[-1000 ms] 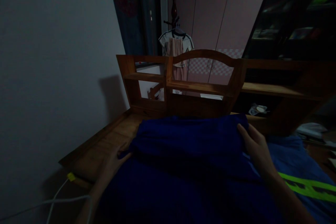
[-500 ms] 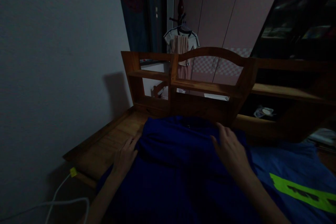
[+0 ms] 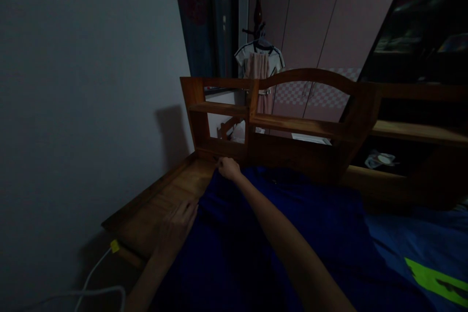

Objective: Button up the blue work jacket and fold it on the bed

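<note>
A dark blue shirt point(image 3: 314, 224) lies spread out on a wooden bed board, its neck end toward the headboard. My right hand point(image 3: 228, 168) reaches across it, fingers closed on the cloth at the far left corner. Along the shirt's left edge rests my left hand point(image 3: 177, 226), fingers stretched out and lying flat, partly on the cloth and partly over the wood. In the dim light the fingertips of both hands are hard to make out.
A wooden headboard with shelves point(image 3: 300, 124) stands across the far end. To the right lies a lighter blue cloth point(image 3: 387, 234) with a yellow-green patch. A white cable point(image 3: 93, 270) with a yellow tag hangs at the lower left, beside the wall point(image 3: 91, 83).
My right hand has moved left from the shirt's right side to its far left corner and closed on the cloth there. My left hand stays at the left edge. The view has shifted slightly.
</note>
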{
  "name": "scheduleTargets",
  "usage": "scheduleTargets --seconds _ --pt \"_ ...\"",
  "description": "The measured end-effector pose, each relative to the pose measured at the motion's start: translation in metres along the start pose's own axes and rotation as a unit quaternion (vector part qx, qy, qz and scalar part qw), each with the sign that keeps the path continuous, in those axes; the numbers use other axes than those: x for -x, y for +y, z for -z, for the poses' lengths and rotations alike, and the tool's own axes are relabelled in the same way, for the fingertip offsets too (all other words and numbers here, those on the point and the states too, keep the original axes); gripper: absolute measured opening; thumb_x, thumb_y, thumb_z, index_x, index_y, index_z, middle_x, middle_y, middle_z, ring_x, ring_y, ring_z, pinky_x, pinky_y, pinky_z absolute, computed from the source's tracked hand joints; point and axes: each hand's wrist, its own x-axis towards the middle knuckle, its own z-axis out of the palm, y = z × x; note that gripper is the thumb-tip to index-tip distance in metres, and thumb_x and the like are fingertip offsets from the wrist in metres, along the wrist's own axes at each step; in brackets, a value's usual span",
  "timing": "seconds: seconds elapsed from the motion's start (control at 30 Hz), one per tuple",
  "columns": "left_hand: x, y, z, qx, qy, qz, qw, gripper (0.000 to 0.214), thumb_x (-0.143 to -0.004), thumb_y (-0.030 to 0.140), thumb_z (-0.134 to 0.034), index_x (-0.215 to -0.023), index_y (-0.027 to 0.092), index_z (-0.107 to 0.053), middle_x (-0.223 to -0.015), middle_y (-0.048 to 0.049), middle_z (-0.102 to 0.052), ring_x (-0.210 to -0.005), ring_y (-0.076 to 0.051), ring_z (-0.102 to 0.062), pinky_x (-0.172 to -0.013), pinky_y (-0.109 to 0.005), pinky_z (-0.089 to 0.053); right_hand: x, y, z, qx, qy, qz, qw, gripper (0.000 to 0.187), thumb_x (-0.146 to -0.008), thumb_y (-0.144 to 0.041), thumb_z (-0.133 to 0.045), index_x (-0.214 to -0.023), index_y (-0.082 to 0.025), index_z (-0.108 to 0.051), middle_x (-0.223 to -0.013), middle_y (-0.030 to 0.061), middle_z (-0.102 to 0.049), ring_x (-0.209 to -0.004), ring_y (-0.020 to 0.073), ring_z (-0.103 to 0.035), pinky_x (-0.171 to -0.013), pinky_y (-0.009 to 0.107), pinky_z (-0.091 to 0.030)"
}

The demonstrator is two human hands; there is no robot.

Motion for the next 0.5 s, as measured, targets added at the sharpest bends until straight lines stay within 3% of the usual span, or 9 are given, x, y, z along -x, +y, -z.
scheduleTargets --seconds 0.1,0.2,0.37,0.5 --pt "0.000 -0.007 -0.007 0.049 0.005 0.077 0.996 0.031 -0.096 0.028 -0.032 -0.101 0.018 -0.060 -0.102 -0.0087 -0.063 -0.091 -0.020 -0.061 -0.077 -0.031 -0.047 -0.006 0.010 -0.001 0.012 0.057 -0.035 0.998 0.037 -0.099 -0.035 -0.022 -0.116 -0.020 -0.052 -0.111 0.0103 -0.064 -0.103 0.0203 -0.060 -0.081 0.030 -0.043" --pt "0.000 -0.011 -0.011 0.090 -0.006 0.140 0.986 0.024 -0.093 0.034 -0.038 -0.093 0.019 -0.056 -0.087 -0.0054 -0.062 -0.075 -0.018 -0.061 -0.068 -0.028 -0.046 -0.006 0.015 -0.005 0.024 0.081 -0.042 0.996 0.039 -0.100 -0.033 -0.014 -0.120 -0.020 -0.046 -0.112 0.0101 -0.063 -0.104 0.0192 -0.059 -0.082 0.030 -0.041" --pt "0.002 -0.019 -0.009 0.071 -0.056 0.099 0.991 0.021 -0.091 0.032 -0.041 -0.103 0.020 -0.054 -0.097 -0.0070 -0.063 -0.089 -0.021 -0.061 -0.079 -0.031 -0.046 -0.005 0.013 -0.018 0.042 0.058 -0.014 0.997 0.037 -0.100 -0.042 -0.021 -0.119 -0.023 -0.046 -0.110 0.0074 -0.065 -0.102 0.0176 -0.060 -0.080 0.027 -0.042" --pt "0.006 -0.021 -0.007 0.066 -0.094 0.129 0.985 0.025 -0.091 0.032 -0.040 -0.109 0.019 -0.052 -0.104 -0.0085 -0.063 -0.095 -0.021 -0.061 -0.081 -0.031 -0.046 -0.006 0.021 -0.017 0.060 0.008 0.012 0.998 0.057 -0.089 -0.065 -0.030 -0.104 -0.018 -0.060 -0.100 0.0127 -0.068 -0.096 0.0235 -0.063 -0.079 0.030 -0.044"
